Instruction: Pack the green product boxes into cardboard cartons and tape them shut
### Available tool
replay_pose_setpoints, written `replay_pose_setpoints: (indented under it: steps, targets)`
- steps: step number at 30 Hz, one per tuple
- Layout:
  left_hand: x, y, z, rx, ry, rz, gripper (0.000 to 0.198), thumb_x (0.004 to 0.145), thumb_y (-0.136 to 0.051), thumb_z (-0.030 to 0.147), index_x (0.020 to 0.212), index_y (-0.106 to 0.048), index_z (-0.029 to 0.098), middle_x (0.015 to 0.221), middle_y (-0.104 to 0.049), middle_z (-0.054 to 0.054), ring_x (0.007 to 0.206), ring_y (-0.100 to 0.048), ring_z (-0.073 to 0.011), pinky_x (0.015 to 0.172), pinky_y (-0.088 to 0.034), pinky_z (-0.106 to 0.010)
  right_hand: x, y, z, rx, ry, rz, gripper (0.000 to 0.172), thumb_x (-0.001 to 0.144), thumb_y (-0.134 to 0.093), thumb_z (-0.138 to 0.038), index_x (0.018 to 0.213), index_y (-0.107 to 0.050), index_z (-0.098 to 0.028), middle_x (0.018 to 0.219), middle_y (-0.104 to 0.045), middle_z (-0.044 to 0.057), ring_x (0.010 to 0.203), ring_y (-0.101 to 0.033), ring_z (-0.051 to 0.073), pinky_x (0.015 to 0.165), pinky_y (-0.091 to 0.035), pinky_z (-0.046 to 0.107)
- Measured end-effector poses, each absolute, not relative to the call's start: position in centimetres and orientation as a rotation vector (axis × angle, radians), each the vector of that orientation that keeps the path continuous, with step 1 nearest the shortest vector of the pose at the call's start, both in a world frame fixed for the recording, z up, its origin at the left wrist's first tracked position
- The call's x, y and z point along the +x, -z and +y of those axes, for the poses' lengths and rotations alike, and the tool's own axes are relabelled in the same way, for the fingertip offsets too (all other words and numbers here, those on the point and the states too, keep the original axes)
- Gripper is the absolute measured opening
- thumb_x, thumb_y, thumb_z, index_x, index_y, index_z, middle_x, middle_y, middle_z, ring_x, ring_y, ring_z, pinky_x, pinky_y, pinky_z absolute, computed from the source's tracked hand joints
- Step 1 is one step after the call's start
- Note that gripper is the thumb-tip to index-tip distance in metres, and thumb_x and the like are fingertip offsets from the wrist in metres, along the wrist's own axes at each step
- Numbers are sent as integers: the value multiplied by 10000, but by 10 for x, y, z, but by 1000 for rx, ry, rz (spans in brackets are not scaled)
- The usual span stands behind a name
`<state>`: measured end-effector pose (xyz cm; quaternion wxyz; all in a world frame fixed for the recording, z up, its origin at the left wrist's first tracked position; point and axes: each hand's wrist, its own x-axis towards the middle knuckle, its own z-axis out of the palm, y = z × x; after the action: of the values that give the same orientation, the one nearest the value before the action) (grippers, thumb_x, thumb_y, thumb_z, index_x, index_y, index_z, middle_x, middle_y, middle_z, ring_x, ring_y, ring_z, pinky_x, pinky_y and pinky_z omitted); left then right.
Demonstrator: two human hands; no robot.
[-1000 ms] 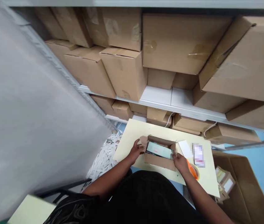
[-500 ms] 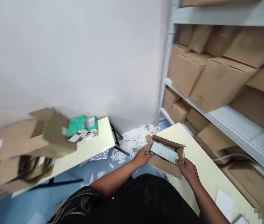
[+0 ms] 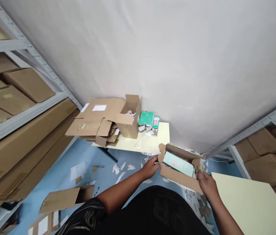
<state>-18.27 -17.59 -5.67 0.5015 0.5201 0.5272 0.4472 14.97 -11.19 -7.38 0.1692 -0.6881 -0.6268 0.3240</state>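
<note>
An open cardboard box (image 3: 180, 179) hangs in front of me, above the littered floor, between my two hands. Inside it lies a pale green flat box (image 3: 179, 162) with a small pink mark. My left hand (image 3: 150, 168) is closed on the left end of the cardboard box, beside a torn flap. At the opposite end, my right hand (image 3: 206, 184) grips the lower right corner, its fingers partly hidden by the cardboard.
A cream table (image 3: 163, 129) by the wall holds flattened cardboard (image 3: 96, 112), a tall open carton (image 3: 129, 128) and green boxes (image 3: 146, 118). Another table (image 3: 252, 192) stands at right. Shelves (image 3: 61, 96) of cartons flank both sides. Paper scraps and an open carton (image 3: 59, 199) lie on the floor.
The view has turned left, bringing the left shelves into sight. Both hands still hold the cardboard box, which has moved from over the right table to over the floor.
</note>
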Motion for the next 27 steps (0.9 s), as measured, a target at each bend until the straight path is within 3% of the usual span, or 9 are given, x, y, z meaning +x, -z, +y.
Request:
replay_pose_setpoints:
  steps: [5, 9, 18, 23, 27]
  targets:
    - [-282, 47, -183, 1307, -1032, 1491, 400, 822, -528, 199, 1174, -717, 198, 1133, -759, -31, 1077, -682, -229, 1008, -520, -365, 58, 66, -90, -1818, -884, -1936, 436, 831, -383, -574, 684, -629, -245, 724, -731, 112, 784, -674, 305, 664, -453, 339]
    - [-347, 40, -173, 1268, -1103, 1794, 306, 833, -556, 245, 1082, -728, 200, 1067, -765, -51, 1014, -705, -222, 938, -550, -347, 15, 65, -68, -1769, -915, -2045, 446, 848, -376, -598, 639, -577, -258, 652, -694, 87, 733, -657, 286, 640, -431, 327]
    - [-436, -10, -111, 1374, -1196, 2110, 261, 895, -561, 300, 1066, -738, 212, 1062, -763, -41, 982, -701, -201, 916, -549, -319, -57, 84, 0, -1605, -1062, -2181, 462, 869, -390, -599, 661, -608, -249, 673, -708, 63, 712, -657, 268, 643, -449, 317]
    - [-477, -35, -50, 1533, -983, 2217, 274, 879, -582, 264, 1094, -741, 207, 1107, -754, -44, 989, -692, -203, 927, -527, -308, -100, 88, 36, -1489, -1180, -2252, 445, 885, -388, -562, 704, -643, -245, 707, -730, 55, 747, -675, 269, 665, -453, 312]
    - [-511, -38, 6, 1583, -616, 2272, 323, 859, -656, 321, 1149, -734, 203, 1141, -751, -82, 1052, -684, -250, 935, -514, -318, -122, 85, 50, -1426, -1258, -2288, 422, 894, -401, -545, 736, -656, -248, 736, -748, 50, 783, -686, 274, 691, -460, 311]
